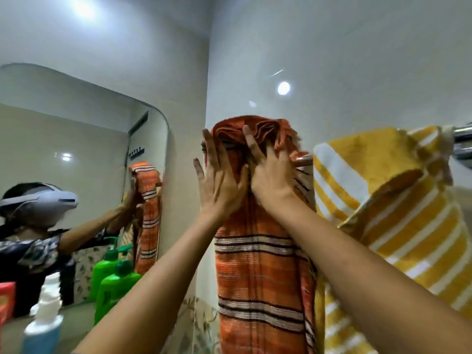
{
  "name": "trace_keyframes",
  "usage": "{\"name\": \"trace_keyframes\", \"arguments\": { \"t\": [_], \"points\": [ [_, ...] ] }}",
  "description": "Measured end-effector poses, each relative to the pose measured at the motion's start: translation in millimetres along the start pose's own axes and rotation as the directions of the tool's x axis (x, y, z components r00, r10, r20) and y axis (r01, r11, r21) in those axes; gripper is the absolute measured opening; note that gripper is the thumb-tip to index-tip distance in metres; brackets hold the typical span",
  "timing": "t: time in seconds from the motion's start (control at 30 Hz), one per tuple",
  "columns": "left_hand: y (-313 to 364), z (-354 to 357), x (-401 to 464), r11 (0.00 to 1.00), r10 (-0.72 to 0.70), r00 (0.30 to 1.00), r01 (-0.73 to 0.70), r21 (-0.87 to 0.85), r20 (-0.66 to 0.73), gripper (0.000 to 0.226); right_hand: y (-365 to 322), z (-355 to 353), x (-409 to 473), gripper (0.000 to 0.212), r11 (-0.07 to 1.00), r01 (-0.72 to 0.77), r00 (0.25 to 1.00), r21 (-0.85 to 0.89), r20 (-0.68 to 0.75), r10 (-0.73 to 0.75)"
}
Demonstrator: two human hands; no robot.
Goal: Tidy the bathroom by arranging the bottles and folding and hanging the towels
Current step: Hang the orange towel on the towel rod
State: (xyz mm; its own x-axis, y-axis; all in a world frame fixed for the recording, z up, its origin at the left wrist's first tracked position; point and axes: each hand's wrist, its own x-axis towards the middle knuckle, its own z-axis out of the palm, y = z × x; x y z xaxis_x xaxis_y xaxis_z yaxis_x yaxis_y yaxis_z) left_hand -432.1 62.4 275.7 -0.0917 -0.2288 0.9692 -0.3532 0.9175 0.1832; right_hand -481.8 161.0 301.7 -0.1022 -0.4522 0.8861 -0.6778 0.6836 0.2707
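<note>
Orange towel (pixel 260 264) draped over the rail (pixel 304 159) — soft, light, slides easily — my left hand (pixel 219 180) and right hand (pixel 270 175) flat, fingers straight, pressing its bunched top fold.

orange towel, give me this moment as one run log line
step: hanging orange towel on rail | left hand: flat on towel | right hand: pressing towel top | yellow towel: hung alongside

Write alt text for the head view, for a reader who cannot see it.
Both hands, the left hand and right hand, press flat on an orange striped towel draped over a wall towel rail. A yellow and white striped towel hangs beside it on the right; a mirror and green pump bottle are at left.
</note>
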Motion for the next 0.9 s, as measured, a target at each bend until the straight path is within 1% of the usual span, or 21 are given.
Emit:
{"name": "trace_keyframes", "arguments": {
  "t": [0.03, 0.07, 0.1, 0.17, 0.2, 0.27, 0.3, 0.33, 0.4, 0.47, 0.5, 0.53, 0.6, 0.63, 0.67, 0.73, 0.77, 0.8, 0.83, 0.87, 0.9],
  "points": [
    [0, 5, 9, 0.994, -0.040, 0.994, 0.050, -0.095, 0.097, 0.077, -2, 1, 9, 0.053, 1.000, -0.019, 0.999, 0.023, 0.048, 0.018],
    [-2, 11, 18, 0.976, -0.076, 0.979, 0.111, -0.185, 0.189, 0.071, -5, -2, 16, 0.050, 0.999, -0.024, 0.988, 0.022, 0.154, 0.021],
    [-6, 17, 23, 0.950, -0.091, 0.953, 0.170, -0.262, 0.289, 0.065, -4, -5, 22, 0.046, 1.000, -0.009, 0.975, 0.009, 0.220, 0.007],
    [-16, 27, 35, 0.918, -0.064, 0.920, 0.206, -0.338, 0.386, 0.057, 0, -8, 35, 0.039, 0.997, -0.026, 0.959, 0.069, 0.282, 0.005],
    [-19, 32, 39, 0.912, -0.055, 0.920, 0.204, -0.356, 0.387, 0.059, 3, -7, 44, 0.039, 0.994, -0.045, 0.940, 0.102, 0.341, 0.007],
    [-19, 34, 50, 0.922, -0.066, 0.917, 0.206, -0.327, 0.394, 0.076, 9, -12, 57, 0.040, 0.980, -0.102, 0.845, 0.169, 0.535, -0.004],
    [-20, 35, 57, 0.937, -0.080, 0.906, 0.210, -0.278, 0.415, 0.087, 13, -13, 63, 0.041, 0.966, -0.149, 0.800, 0.212, 0.600, -0.009],
    [-20, 36, 64, 0.952, -0.081, 0.899, 0.198, -0.233, 0.431, 0.096, 17, -17, 67, 0.041, 0.955, -0.192, 0.768, 0.228, 0.640, 0.002],
    [-19, 38, 77, 0.970, -0.041, 0.865, 0.155, -0.189, 0.500, 0.109, 29, -20, 75, 0.034, 0.960, -0.226, 0.737, 0.166, 0.673, 0.058],
    [-16, 37, 86, 0.964, 0.024, 0.794, 0.141, -0.223, 0.607, 0.108, 39, -19, 83, 0.033, 0.966, -0.236, 0.678, 0.106, 0.730, 0.085],
    [-15, 37, 89, 0.944, 0.078, 0.794, 0.136, -0.301, 0.602, 0.099, 41, -17, 87, 0.030, 0.959, -0.260, 0.638, 0.109, 0.765, 0.086],
    [-15, 38, 90, 0.904, 0.120, 0.846, 0.124, -0.410, 0.520, 0.089, 42, -14, 91, 0.028, 0.949, -0.295, 0.612, 0.109, 0.785, 0.100],
    [-14, 36, 81, 0.843, 0.082, 0.965, 0.067, -0.534, 0.251, 0.074, 45, -16, 92, 0.025, 0.943, -0.327, 0.619, 0.054, 0.767, 0.170],
    [-15, 34, 71, 0.845, 0.079, 0.984, 0.019, -0.534, 0.160, 0.071, 46, -17, 91, 0.027, 0.940, -0.340, 0.638, 0.035, 0.743, 0.203],
    [-16, 33, 60, 0.861, 0.106, 0.986, -0.025, -0.508, 0.130, 0.070, 47, -18, 90, 0.029, 0.933, -0.360, 0.671, 0.027, 0.702, 0.238],
    [-16, 32, 38, 0.891, 0.224, 0.965, -0.146, -0.429, 0.138, 0.065, 46, -18, 86, 0.033, 0.918, -0.396, 0.731, 0.008, 0.608, 0.310],
    [-14, 34, 35, 0.898, 0.258, 0.957, -0.185, -0.399, 0.136, 0.059, 43, -17, 84, 0.031, 0.912, -0.411, 0.743, -0.002, 0.578, 0.336],
    [-13, 36, 36, 0.904, 0.261, 0.955, -0.190, -0.382, 0.141, 0.055, 38, -15, 82, 0.026, 0.900, -0.435, 0.738, -0.017, 0.566, 0.367],
    [-13, 36, 42, 0.917, 0.236, 0.955, -0.159, -0.365, 0.178, 0.057, 33, -11, 81, 0.020, 0.895, -0.445, 0.759, -0.025, 0.520, 0.392],
    [-13, 37, 51, 0.933, 0.196, 0.952, -0.108, -0.342, 0.235, 0.060, 27, -8, 80, 0.021, 0.896, -0.442, 0.811, -0.032, 0.413, 0.415],
    [-12, 40, 62, 0.951, 0.161, 0.939, -0.065, -0.302, 0.304, 0.065, 23, -6, 77, 0.023, 0.908, -0.416, 0.879, -0.048, 0.234, 0.415]
  ]
}}
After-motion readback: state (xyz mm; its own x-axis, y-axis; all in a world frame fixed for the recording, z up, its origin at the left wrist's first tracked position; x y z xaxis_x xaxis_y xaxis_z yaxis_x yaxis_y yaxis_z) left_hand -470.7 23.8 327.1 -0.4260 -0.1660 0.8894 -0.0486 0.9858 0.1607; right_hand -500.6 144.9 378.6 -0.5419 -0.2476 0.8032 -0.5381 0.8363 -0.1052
